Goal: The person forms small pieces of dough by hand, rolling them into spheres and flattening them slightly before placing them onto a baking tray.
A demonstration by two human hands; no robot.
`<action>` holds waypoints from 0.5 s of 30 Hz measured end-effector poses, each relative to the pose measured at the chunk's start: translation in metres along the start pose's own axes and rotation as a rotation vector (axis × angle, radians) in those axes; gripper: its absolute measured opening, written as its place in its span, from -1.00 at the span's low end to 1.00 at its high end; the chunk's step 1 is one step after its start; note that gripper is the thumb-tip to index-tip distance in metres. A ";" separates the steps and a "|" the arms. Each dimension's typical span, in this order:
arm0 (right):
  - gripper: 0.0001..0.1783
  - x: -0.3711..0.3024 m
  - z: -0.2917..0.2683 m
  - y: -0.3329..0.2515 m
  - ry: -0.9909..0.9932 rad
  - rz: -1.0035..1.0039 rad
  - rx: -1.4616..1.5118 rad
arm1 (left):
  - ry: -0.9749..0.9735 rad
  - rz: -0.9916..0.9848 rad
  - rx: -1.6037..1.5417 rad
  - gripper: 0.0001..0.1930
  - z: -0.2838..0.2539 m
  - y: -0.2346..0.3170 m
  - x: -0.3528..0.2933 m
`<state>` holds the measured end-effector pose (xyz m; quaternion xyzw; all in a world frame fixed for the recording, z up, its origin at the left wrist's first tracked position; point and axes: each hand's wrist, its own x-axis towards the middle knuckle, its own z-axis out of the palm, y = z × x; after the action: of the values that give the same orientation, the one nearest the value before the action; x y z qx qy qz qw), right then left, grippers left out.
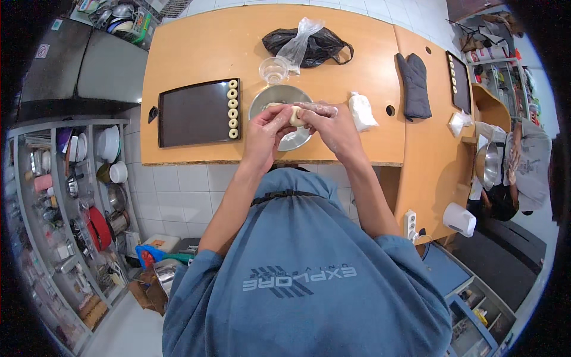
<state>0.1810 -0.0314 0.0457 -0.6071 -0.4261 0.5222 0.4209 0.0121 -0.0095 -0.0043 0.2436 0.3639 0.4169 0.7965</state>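
Between my two hands, over a metal mixing bowl (262, 95), is a small pale lump of dough (295, 116). The fingers of my left hand (269, 124) close on its left side. From the other side my right hand (333, 126) grips it, thumb and fingers dusted with flour. More pale dough and white flour show in the bowl, partly hidden by my hands. Left of the bowl lies a dark baking tray (193, 116) with a column of dough rings (232, 104) along its right edge.
A clear plastic cup (274, 70) and a black plastic bag (324, 47) lie behind the bowl. To the right are a bag of white powder (361, 111) and a grey oven mitt (414, 86). Farther right, another person (517, 157) stands by a metal bowl (488, 163).
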 end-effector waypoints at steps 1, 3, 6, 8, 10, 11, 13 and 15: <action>-0.67 0.000 -0.001 -0.004 -0.016 0.046 -0.024 | 0.005 0.005 0.012 -0.78 -0.001 -0.001 0.000; -0.69 0.000 -0.002 -0.006 -0.032 0.093 -0.048 | 0.011 0.009 0.023 -0.77 0.000 -0.001 0.000; -0.67 0.002 -0.002 -0.003 -0.039 0.120 0.034 | 0.022 0.002 0.011 -0.77 0.002 0.001 -0.001; -0.70 0.003 -0.002 -0.003 -0.030 0.157 0.152 | 0.032 -0.006 0.005 -0.77 0.001 0.000 -0.001; -0.71 0.002 -0.001 -0.002 -0.046 0.142 0.103 | 0.022 -0.014 0.010 -0.77 -0.001 0.000 0.000; -0.72 0.001 -0.001 -0.002 -0.062 0.126 0.054 | 0.013 -0.022 0.015 -0.76 -0.001 0.000 0.000; -0.72 0.001 0.000 -0.002 -0.031 0.140 0.096 | 0.007 -0.012 0.001 -0.76 0.000 0.000 -0.001; -0.72 0.001 0.000 0.000 0.000 0.153 0.137 | 0.001 -0.002 -0.014 -0.75 0.004 0.002 -0.002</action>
<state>0.1811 -0.0306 0.0459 -0.6078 -0.3414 0.5808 0.4204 0.0139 -0.0106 0.0003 0.2373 0.3619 0.4187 0.7984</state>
